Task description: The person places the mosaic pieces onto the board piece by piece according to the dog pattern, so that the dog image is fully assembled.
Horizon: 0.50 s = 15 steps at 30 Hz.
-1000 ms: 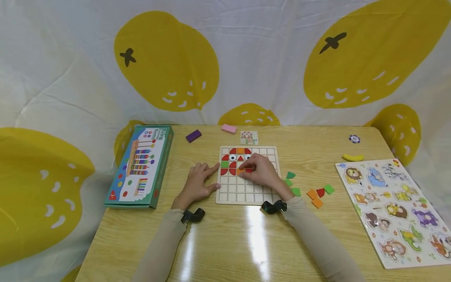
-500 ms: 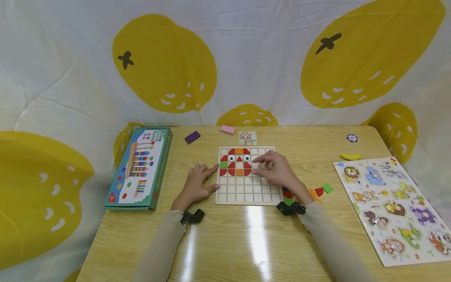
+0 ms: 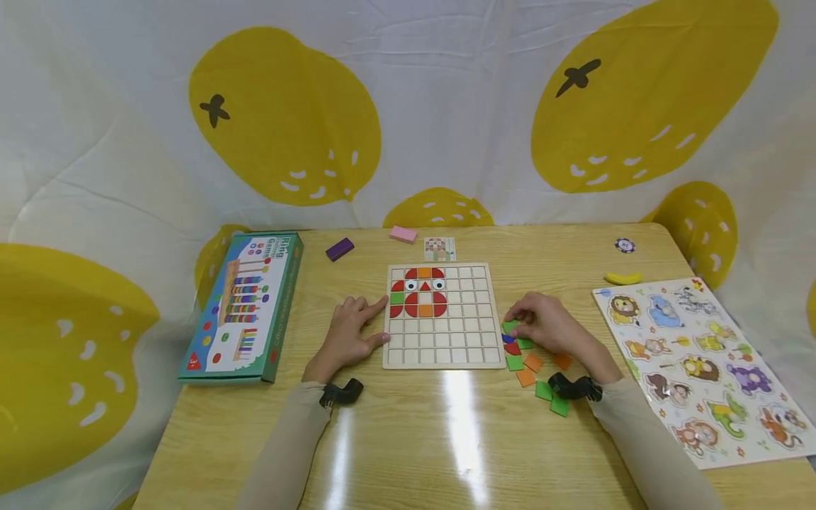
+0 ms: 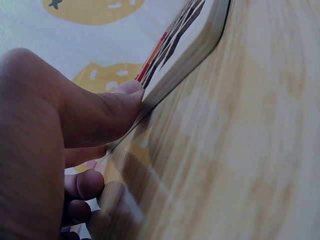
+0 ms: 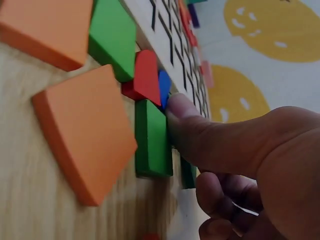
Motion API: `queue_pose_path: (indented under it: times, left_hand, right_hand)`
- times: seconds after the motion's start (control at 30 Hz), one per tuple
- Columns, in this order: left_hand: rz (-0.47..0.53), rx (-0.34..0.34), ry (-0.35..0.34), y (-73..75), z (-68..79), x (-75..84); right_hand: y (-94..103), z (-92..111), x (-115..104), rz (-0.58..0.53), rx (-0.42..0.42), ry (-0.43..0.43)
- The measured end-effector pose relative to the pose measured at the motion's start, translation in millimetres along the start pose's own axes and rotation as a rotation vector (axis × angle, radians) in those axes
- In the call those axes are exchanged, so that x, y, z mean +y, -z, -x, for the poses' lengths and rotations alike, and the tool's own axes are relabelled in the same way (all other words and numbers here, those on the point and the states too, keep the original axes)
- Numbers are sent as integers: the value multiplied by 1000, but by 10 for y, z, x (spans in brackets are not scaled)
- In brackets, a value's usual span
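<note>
Your grid board (image 3: 472,326) lies flat on the surface (image 3: 395,439). Set pieces (image 3: 411,307) fill part of its far left portion: red curves, orange and green squares, two eye pieces (image 3: 411,285). This layout matches the picture from half a second ago; the orange piece (image 3: 425,311) your fingers were on one second ago sits in its cell.

Your left hand (image 3: 349,329) is unchanged: thumb and forefinger spread wide, tips touching the board's left edge, the other fingers bent.

Your right hand (image 3: 545,322) has left the board. Half a second ago it was over the board's right half, thumb and forefinger apart; now it is just beside the board's right edge, fingers narrow, bent over a loose green piece (image 3: 510,326). Cannot tell whether they pinch it; the thumb hides the contact in the right wrist view.

Also by the board's right edge: a blue piece (image 3: 507,339), a red piece (image 3: 513,348) and a green square (image 3: 514,363). Farther right and nearer you than these: orange squares (image 3: 525,377) and a pair of green squares (image 3: 559,406).

Beyond the board: a picture card (image 3: 435,249), pink block (image 3: 403,234). Well left of it, a game box (image 3: 245,308); well right, an animal puzzle (image 3: 752,453).
</note>
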<state>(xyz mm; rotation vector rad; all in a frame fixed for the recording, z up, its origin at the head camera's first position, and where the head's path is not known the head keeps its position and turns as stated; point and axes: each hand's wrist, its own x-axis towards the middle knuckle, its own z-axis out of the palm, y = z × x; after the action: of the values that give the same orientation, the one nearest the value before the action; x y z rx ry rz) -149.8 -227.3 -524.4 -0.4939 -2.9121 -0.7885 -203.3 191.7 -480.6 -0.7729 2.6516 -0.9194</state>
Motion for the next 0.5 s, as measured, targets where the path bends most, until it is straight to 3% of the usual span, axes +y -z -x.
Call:
queue_pose_path:
  times: [0.33, 0.5]
  left_hand:
    - [-12, -5, 6, -6, -13, -7]
    - [-16, -8, 6, 1, -2, -9]
  right_hand:
    - [39, -113, -56, -174, 82, 15]
    - [-94, -205, -134, -311, 87, -21]
